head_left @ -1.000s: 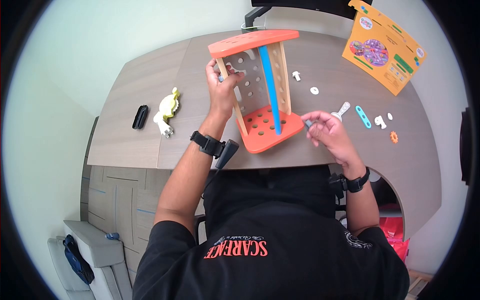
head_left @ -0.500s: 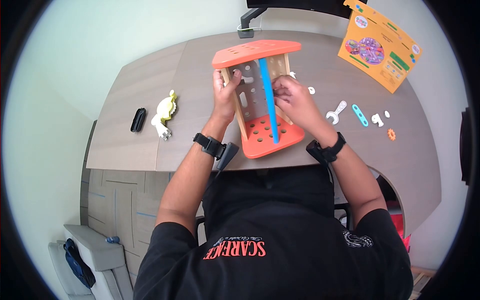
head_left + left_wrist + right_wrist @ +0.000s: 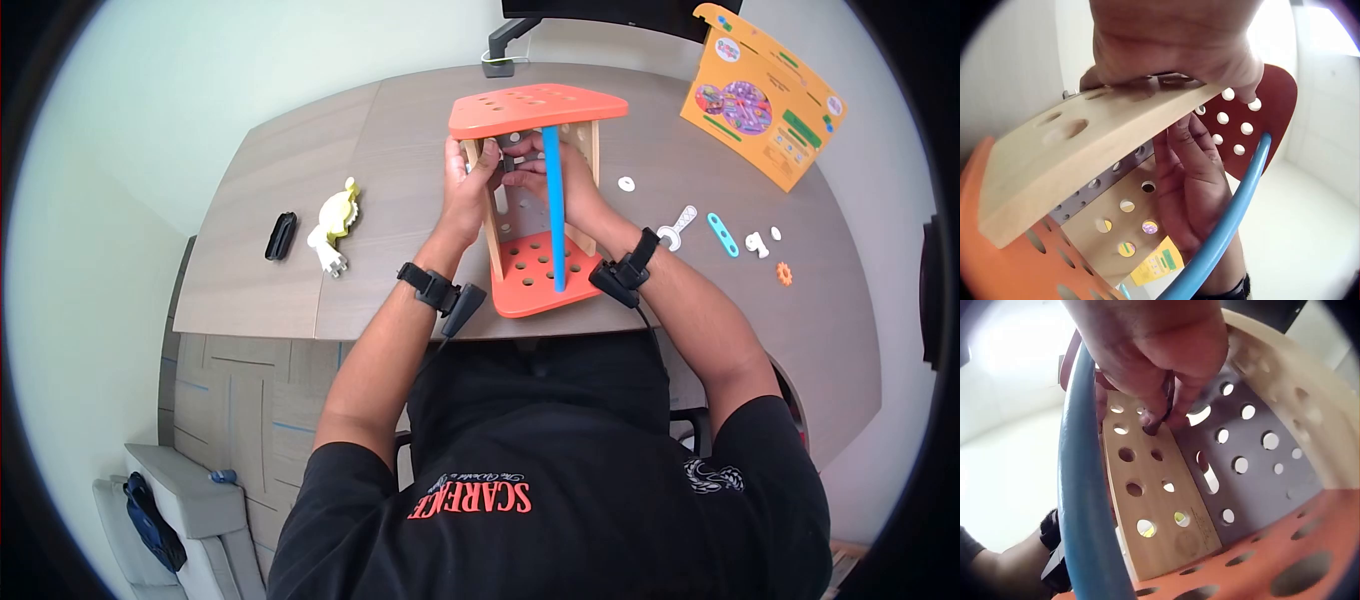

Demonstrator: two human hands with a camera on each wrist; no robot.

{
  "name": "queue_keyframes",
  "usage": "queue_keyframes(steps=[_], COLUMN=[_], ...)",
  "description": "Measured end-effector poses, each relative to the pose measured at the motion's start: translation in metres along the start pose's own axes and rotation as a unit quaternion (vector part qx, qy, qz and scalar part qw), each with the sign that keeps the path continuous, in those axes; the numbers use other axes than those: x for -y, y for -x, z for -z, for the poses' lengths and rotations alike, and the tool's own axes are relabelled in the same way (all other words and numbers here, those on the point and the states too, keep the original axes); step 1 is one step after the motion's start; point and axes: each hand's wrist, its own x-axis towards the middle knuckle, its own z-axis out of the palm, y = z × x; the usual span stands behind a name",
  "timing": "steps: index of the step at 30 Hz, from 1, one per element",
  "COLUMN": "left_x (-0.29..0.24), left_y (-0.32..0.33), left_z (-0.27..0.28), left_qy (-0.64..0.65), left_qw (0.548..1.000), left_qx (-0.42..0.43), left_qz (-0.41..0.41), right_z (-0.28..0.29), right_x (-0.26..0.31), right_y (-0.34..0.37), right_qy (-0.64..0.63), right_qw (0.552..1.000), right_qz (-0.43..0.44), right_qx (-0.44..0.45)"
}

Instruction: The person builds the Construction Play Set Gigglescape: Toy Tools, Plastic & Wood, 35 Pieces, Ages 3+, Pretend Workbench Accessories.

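Note:
An orange-ended toy toolbox (image 3: 590,103) stands upright on the table, with wooden side panels (image 3: 1160,551), a perforated grey panel (image 3: 1249,497) and a blue rod (image 3: 556,220). My left hand (image 3: 464,200) grips the left wooden panel, its thumb over the front edge and its fingers around the outside. Behind the blue rod, my right hand (image 3: 580,192) reaches inside the frame. It pinches a small dark grey part (image 3: 1152,429) against the inner face of that same panel, near a hole. The fingers hide most of this part.
To the right lie a white toy wrench (image 3: 684,218), a blue strip with holes (image 3: 722,236), an orange gear (image 3: 784,273) and a white ring (image 3: 626,184). A yellow box (image 3: 800,110) stands behind them. On the left are a yellow-and-white toy (image 3: 338,213) and a black case (image 3: 281,237).
My right hand has moved from beside the toolbox's right corner into the frame, bringing the grey part to the left panel. The toolbox has shifted slightly right, still in my left hand.

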Motion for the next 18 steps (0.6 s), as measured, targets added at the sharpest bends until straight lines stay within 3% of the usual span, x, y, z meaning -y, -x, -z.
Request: queue_keyframes(steps=[4,10,13,16,18], left_x=[0.005,0.006,0.001,0.005,0.005], left_y=[-0.004,-0.003,0.001,-0.001,-0.002], left_z=[0.008,0.009,0.002,0.006,0.006], left_qy=[0.015,-0.021,-0.027,-0.042,-0.044], left_qw=[1.000,0.999,0.999,0.999,0.999], left_qx=[0.014,0.033,0.033,0.020,0.014], left_qz=[-0.001,0.002,-0.008,-0.012,-0.007], right_z=[-0.003,-0.006,-0.007,0.000,0.004], right_x=[-0.007,0.016,0.004,0.012,0.005], right_y=[-0.002,-0.006,-0.012,-0.009,-0.007], right_qy=[-0.080,0.088,0.089,0.068,0.005], right_qw=[0.997,0.986,0.978,0.966,0.963], right_qz=[-0.018,-0.142,-0.189,-0.241,-0.267], right_qx=[-0.011,0.020,0.011,0.058,0.039])
